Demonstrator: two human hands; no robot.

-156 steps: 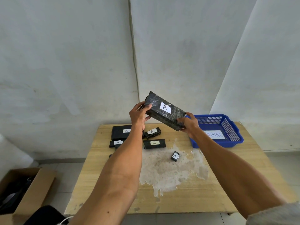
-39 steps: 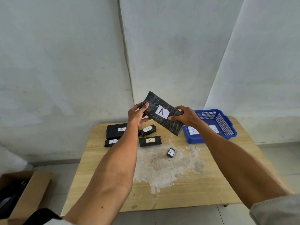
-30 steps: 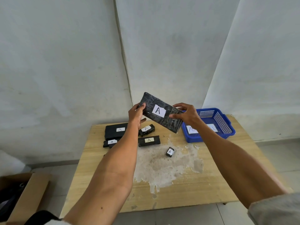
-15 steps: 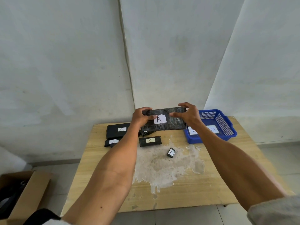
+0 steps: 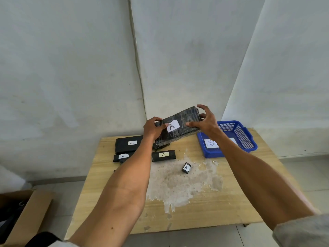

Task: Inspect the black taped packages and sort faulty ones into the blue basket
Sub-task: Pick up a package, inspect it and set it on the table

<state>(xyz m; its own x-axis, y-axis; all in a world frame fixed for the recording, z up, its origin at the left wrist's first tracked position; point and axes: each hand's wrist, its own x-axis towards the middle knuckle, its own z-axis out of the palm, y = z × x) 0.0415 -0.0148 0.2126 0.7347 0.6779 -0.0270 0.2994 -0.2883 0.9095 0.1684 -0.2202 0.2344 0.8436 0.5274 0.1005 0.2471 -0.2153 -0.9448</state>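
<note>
Slanting black taped package point(image 5: 187, 116) between left hand point(image 5: 151, 129) and right hand point(image 5: 207, 123) fingers point(image 5: 201, 106)

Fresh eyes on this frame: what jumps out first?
A large black taped package labelled A, held tilted above the table, left hand and right hand gripping its ends. A blue basket sits at the table's far right; more A-labelled packages lie far left.

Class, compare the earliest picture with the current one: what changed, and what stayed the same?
The large black taped package has tilted the other way: its left end was high, now its right end is. The left hand and right hand keep their grip on its ends. The smaller black packages and blue plastic basket stayed put.
</note>
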